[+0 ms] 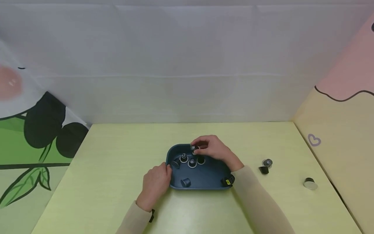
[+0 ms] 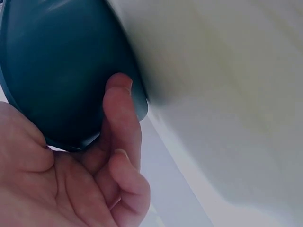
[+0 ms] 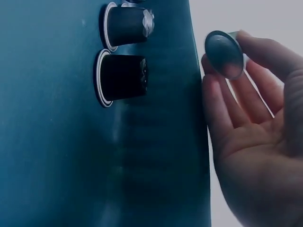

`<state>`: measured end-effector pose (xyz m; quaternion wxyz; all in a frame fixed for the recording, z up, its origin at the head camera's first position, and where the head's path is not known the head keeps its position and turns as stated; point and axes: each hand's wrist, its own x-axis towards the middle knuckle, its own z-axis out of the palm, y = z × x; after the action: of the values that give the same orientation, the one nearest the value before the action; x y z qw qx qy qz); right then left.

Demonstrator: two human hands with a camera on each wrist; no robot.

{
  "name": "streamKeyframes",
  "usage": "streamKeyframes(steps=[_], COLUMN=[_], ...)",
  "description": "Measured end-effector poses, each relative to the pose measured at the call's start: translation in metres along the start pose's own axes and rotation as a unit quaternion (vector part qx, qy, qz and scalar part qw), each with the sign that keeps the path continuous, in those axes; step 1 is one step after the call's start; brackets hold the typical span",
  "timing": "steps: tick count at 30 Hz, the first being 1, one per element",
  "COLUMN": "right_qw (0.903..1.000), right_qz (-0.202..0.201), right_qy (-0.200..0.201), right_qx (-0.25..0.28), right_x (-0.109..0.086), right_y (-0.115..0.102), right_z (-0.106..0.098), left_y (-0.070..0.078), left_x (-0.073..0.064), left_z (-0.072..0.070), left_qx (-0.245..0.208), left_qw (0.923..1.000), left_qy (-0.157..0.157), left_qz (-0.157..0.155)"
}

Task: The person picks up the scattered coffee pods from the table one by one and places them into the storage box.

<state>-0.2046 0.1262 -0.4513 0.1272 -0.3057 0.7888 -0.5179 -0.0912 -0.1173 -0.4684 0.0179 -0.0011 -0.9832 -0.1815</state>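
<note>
One held capsule (image 3: 225, 54) at the far wall of a blue tray (image 1: 208, 174)

Near: tipped capsule (image 1: 185, 182), on its side in the tray; if the tray tilts, I expect it to roll.

Near, left: left hand (image 1: 156, 180), thumb and fingers clasped on the tray's end. My concern here — a sudden tug could topple what stands inside.

Middle: standing capsules (image 1: 192, 163), three, close together, with a second fallen capsule (image 1: 176, 163) beside them. I judge a low pass of the knuckles enough to knock one over.

Middle, well out to the right: loose capsules (image 1: 310, 183), three, on the table (image 1: 117, 156), apart from both hands.

Far: right hand (image 1: 214, 148), a narrow pinch of thumb and fingertips on the held capsule. Risk, as I see it — so slight a hold could slip on a tapered body. The piece lies out at the fingertips, clear of the palm, its round face exposed to the wrist view. Whether it touches the tray, I cannot tell.
</note>
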Motion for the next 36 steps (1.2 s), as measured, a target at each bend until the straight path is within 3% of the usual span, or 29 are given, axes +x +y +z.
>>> streamKeyframes(steps=[8, 20, 36], right_qw=[0.9950, 0.9687, 0.9817], right_qz=[0.015, 0.014, 0.038], right_qy=[-0.037, -0.088, -0.084], right_qx=[-0.091, -0.232, -0.167], right_x=[0.001, 0.004, 0.003], right_y=[-0.001, -0.002, -0.001], right_z=[0.006, 0.010, 0.010], left_y=[-0.001, -0.002, -0.001], left_x=[0.000, 0.000, 0.002], left_z=[0.001, 0.001, 0.001], left_qx=[0.001, 0.000, -0.003], left_qw=[1.0000, 1.0000, 1.0000], left_qy=[-0.005, 0.000, -0.003], left_qz=[-0.005, 0.001, -0.005])
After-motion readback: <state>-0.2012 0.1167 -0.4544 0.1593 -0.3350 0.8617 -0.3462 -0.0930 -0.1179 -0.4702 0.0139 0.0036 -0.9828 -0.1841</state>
